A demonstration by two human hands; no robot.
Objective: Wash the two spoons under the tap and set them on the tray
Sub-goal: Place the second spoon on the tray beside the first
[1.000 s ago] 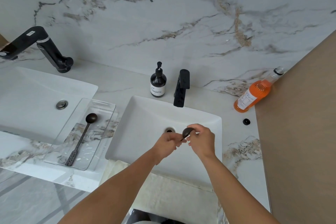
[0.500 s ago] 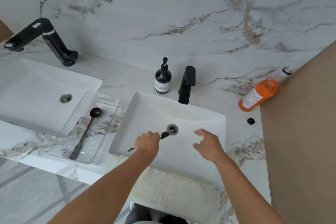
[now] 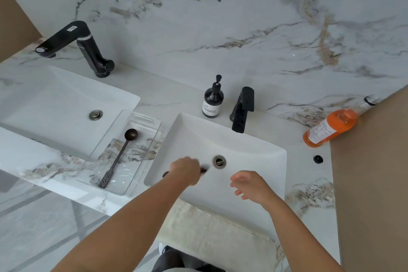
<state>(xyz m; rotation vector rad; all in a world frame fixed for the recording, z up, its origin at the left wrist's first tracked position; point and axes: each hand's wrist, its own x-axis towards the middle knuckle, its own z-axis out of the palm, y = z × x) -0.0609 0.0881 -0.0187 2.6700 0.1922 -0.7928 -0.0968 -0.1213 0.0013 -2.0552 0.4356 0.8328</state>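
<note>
The left hand (image 3: 184,170) is closed around the second spoon (image 3: 202,170) over the basin (image 3: 260,154); only a blurred dark end shows at the 3 o'clock side of the fist, and a dark tip shows at its 9 o'clock side. The right hand (image 3: 250,184) is held empty beside it, fingers loosely spread, touching nothing. No water is seen falling from the tap (image 3: 241,109), which stands at 12 o'clock of the basin.

The step in hand is judged to be the transfer of the second spoon to the tray (image 3: 141,118), washing being taken as finished. The next move calls for the spoon to be carried toward 9 o'clock, over the basin rim, and laid flat beside the first spoon (image 3: 120,157) without striking it.

Containers, near to far:
- Basin: nothing is seen resting in it; the drain (image 3: 219,161) lies just at 2 o'clock of the left hand.
- Tray: clear, set on the counter between the two basins. One spoon is held in it, bowl toward 12 o'clock, handle toward 6 o'clock. Room is left at its 3 o'clock side.
- Second basin (image 3: 66,104), at 10 o'clock: nothing but its drain is seen.
- Soap bottle (image 3: 213,102), upright, just at 9 o'clock of the tap.
- Orange bottle (image 3: 331,127), at 2 o'clock, leaning against the wall.
</note>
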